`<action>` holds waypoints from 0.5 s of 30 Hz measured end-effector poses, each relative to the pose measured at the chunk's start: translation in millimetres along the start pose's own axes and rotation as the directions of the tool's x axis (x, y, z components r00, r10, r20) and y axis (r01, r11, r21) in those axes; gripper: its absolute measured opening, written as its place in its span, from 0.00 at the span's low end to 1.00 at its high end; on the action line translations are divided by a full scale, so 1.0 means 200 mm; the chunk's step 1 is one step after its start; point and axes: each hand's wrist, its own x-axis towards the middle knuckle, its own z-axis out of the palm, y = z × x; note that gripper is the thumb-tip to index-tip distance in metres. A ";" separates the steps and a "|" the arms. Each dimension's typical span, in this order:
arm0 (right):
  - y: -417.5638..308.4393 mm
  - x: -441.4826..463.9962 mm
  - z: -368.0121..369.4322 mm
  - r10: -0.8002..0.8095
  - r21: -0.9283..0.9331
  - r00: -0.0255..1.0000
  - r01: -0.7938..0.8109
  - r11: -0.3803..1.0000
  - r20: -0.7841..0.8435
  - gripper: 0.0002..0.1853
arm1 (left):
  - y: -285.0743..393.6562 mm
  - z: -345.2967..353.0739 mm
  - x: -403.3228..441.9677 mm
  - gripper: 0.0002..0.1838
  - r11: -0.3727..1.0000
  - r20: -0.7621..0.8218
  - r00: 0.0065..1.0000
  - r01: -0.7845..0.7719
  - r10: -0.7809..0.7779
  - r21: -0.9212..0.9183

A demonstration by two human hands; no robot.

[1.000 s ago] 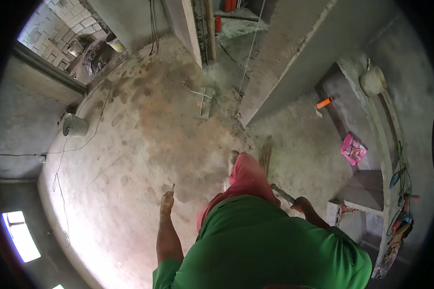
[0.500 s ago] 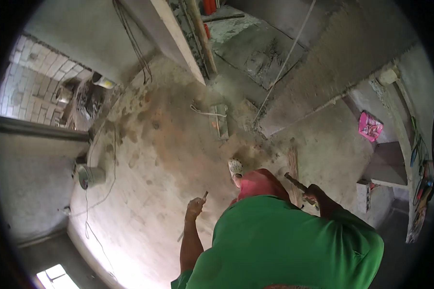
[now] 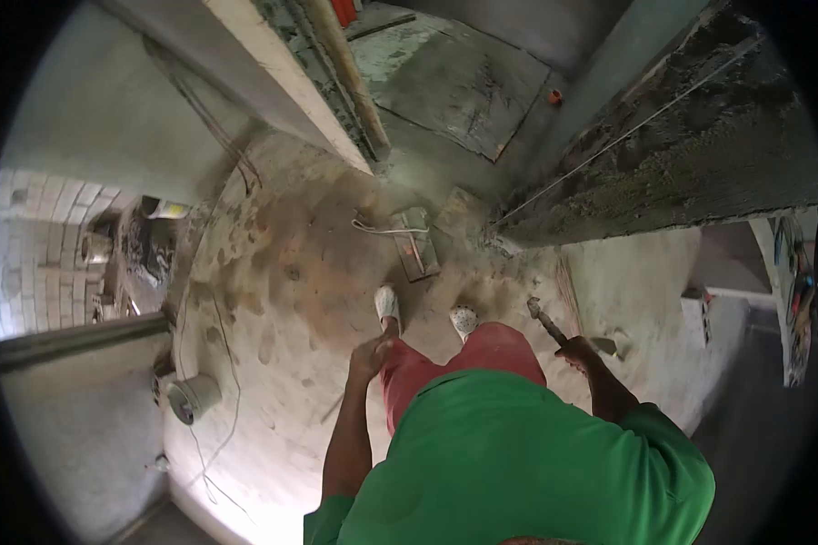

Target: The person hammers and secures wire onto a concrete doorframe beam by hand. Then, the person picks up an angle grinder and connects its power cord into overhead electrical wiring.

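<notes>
My left hand [image 3: 369, 355] is closed beside my left thigh, and a thin stick-like tip shows above it. My right hand [image 3: 580, 352] is wrapped round a dark, rough tool [image 3: 546, 320] that points up and left, clear of the floor. What the tool is I cannot make out. Below my red trousers [image 3: 495, 350], both light, speckled shoes [image 3: 464, 320] stand on the concrete floor. Ahead of them lies a flat board [image 3: 414, 243] with a pale cord [image 3: 373, 228] at its upper end.
A bucket [image 3: 194, 398] and a loose cable [image 3: 231, 381] are at the left. A rough wall end [image 3: 673, 150] juts in from the right, with a taut string along it. Thin rods [image 3: 569, 295] lie near my right hand. A doorway post [image 3: 286, 82] stands ahead.
Both shoes now show side by side; earlier only one was clear. The view has turned, and the board and wall end look nearer. My left hand has come closer to my thigh.
</notes>
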 end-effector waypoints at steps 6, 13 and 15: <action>0.08 -0.15 0.52 0.022 0.167 0.999 -0.016 0.986 -0.036 0.15 | 0.36 -0.62 0.65 0.22 0.917 0.110 0.911 -0.398 0.397 -0.011; -0.01 -0.48 1.05 0.202 0.538 0.978 -0.194 0.821 0.044 0.14 | 0.87 -0.93 1.15 0.18 0.621 0.196 0.675 -0.735 0.712 0.274; -0.04 -0.44 1.16 0.226 0.536 0.968 -0.246 0.807 0.105 0.14 | 0.97 -0.90 1.30 0.19 0.404 0.354 0.591 -0.781 0.725 0.476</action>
